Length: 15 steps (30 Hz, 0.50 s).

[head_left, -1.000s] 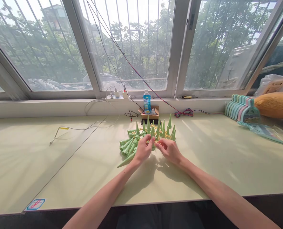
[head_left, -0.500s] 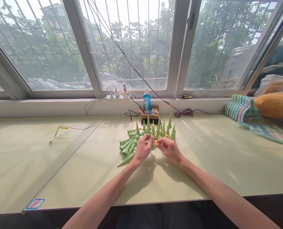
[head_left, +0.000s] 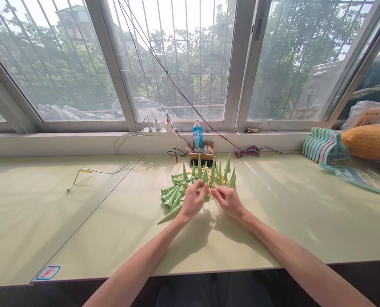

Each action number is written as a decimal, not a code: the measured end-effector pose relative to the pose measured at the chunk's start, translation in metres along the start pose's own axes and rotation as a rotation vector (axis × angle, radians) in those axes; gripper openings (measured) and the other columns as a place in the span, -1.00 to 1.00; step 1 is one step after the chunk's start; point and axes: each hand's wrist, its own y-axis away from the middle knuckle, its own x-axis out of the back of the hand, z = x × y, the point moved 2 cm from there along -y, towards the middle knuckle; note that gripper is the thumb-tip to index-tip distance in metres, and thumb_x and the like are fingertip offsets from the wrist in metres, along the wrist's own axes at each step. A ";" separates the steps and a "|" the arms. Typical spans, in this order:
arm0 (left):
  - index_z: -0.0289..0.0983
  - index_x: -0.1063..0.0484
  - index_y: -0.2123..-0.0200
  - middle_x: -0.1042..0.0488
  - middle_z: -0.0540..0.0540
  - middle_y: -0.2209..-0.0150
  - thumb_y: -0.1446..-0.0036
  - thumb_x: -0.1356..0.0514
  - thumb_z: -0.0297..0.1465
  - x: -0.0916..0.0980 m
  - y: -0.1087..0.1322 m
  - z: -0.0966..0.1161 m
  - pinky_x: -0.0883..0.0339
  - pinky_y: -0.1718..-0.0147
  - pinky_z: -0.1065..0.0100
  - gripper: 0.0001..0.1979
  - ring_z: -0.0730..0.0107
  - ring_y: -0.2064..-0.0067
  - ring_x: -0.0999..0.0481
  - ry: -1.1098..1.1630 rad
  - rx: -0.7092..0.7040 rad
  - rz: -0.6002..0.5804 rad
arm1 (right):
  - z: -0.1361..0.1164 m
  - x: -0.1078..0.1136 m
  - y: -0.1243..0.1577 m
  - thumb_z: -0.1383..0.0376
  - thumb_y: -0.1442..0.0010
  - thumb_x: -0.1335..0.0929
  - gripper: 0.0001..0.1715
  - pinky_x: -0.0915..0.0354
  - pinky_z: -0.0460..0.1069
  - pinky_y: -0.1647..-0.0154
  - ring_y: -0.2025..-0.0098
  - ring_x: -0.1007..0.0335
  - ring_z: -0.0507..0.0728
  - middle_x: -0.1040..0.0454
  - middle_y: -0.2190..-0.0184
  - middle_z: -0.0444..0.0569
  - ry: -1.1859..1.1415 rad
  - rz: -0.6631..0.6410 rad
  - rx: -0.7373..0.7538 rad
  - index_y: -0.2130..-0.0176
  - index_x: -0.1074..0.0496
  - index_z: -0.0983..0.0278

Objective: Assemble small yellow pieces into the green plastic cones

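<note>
My left hand (head_left: 193,199) is closed around a green cone-shaped plastic piece (head_left: 206,197), whose lower part shows below the fingers. Close beside it, my right hand (head_left: 230,200) has its thumb and finger pinched near the cone; something small and yellowish seems to be at the fingertips, but I cannot make it out. Behind the hands stand several upright green cones (head_left: 228,163), with small yellow pieces scattered among them. To the left of my left hand lie several green ribbed tubes (head_left: 169,199), and a pointed green cone (head_left: 168,216) rests on its side nearest me.
Past the cones are a dark phone (head_left: 194,163), a small cardboard box (head_left: 205,156) and a blue bottle (head_left: 197,135). A thin cable (head_left: 105,172) runs over the left of the table. Pastel plastic pieces (head_left: 329,147) and an orange-brown plush item (head_left: 369,141) sit at the far right.
My right fingertips have shifted slightly and closed more tightly, and the yellow piece between the hands shows less now. My left hand stays almost in place on the green cone.
</note>
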 end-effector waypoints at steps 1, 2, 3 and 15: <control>-0.27 -0.20 0.47 -0.19 0.06 0.50 -0.24 -0.08 -0.08 0.000 0.000 0.000 0.10 0.64 0.47 -0.60 0.61 0.58 0.00 -0.005 -0.003 -0.003 | 0.000 0.000 0.000 0.00 -0.35 -0.20 -0.40 0.02 -0.07 0.56 0.59 0.04 -0.02 -0.12 0.67 -0.20 0.002 0.001 -0.002 0.60 -0.17 0.26; -0.27 -0.20 0.47 -0.19 0.06 0.50 -0.24 -0.08 -0.08 0.000 0.000 0.000 0.11 0.64 0.47 -0.60 0.61 0.58 0.00 -0.009 -0.005 -0.005 | 0.000 0.000 0.000 -0.01 -0.35 -0.19 -0.39 0.02 -0.07 0.56 0.60 0.03 -0.02 -0.13 0.67 -0.19 0.002 0.001 -0.005 0.61 -0.17 0.26; -0.27 -0.19 0.47 -0.19 0.06 0.50 -0.24 -0.08 -0.08 -0.001 0.000 0.001 0.12 0.64 0.47 -0.60 0.61 0.58 0.01 -0.010 -0.007 -0.008 | 0.000 0.000 0.000 -0.02 -0.35 -0.19 -0.38 0.01 -0.07 0.56 0.60 0.01 -0.01 -0.14 0.68 -0.18 0.000 0.000 -0.010 0.61 -0.18 0.26; -0.25 -0.16 0.46 -0.14 0.07 0.51 -0.23 -0.08 -0.05 -0.002 0.003 0.004 0.16 0.63 0.47 -0.59 0.63 0.61 0.02 -0.022 -0.025 -0.010 | 0.002 0.001 0.000 -0.06 -0.37 -0.14 -0.29 -0.11 -0.06 0.53 0.62 -0.21 0.02 -0.30 0.71 -0.12 -0.012 -0.019 -0.077 0.64 -0.30 0.28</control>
